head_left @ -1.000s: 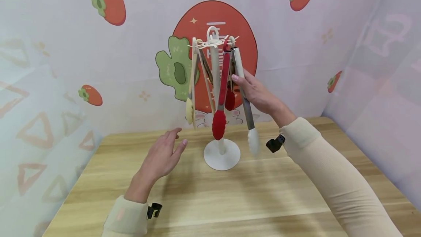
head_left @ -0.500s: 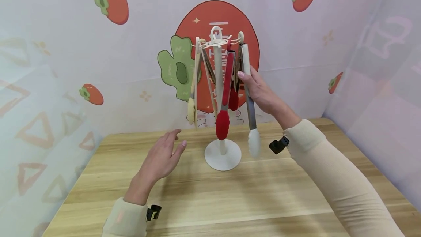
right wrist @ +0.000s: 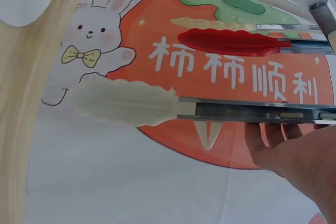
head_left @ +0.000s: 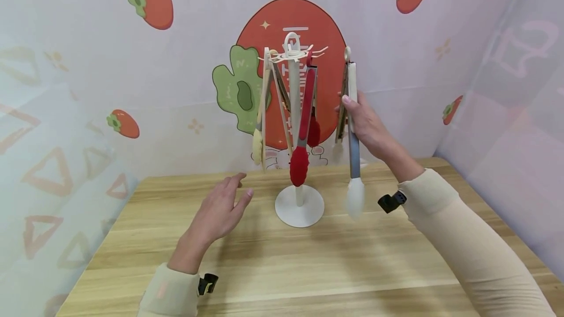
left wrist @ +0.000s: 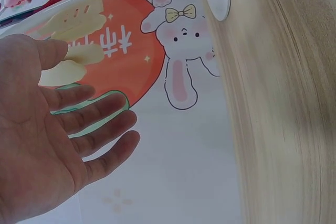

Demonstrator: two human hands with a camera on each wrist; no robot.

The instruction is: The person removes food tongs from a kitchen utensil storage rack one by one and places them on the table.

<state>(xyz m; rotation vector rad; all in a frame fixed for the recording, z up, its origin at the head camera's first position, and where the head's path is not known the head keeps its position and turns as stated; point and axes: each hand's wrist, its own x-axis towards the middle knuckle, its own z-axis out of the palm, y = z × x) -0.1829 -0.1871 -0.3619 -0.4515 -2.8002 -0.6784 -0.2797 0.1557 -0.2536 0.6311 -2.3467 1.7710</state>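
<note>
My right hand (head_left: 372, 124) grips a pair of white-tipped kitchen tongs (head_left: 354, 155) by its white handle. The tongs hang tip down with arms spread, their top ring apart from the hooks of the white hanging rack (head_left: 294, 87). In the right wrist view, one pale scalloped tip (right wrist: 126, 102) and its metal arm cross the middle, with fingers behind the arm. Red tongs (head_left: 299, 165) and cream tongs (head_left: 258, 146) hang on the rack. My left hand (head_left: 220, 207) hovers left of the rack base, fingers extended and holding nothing; the left wrist view shows its bare palm (left wrist: 37, 135).
The rack's round white base (head_left: 286, 212) stands on a wooden table (head_left: 282, 268) near its back edge. Behind it hangs a pale printed backdrop (head_left: 198, 13), with side walls left and right. Black wrist cameras (head_left: 392, 202) sit at both cuffs.
My right hand has moved right with the white tongs, and their top ring has come away from the rack's hooks. My left hand has stayed nearly still.
</note>
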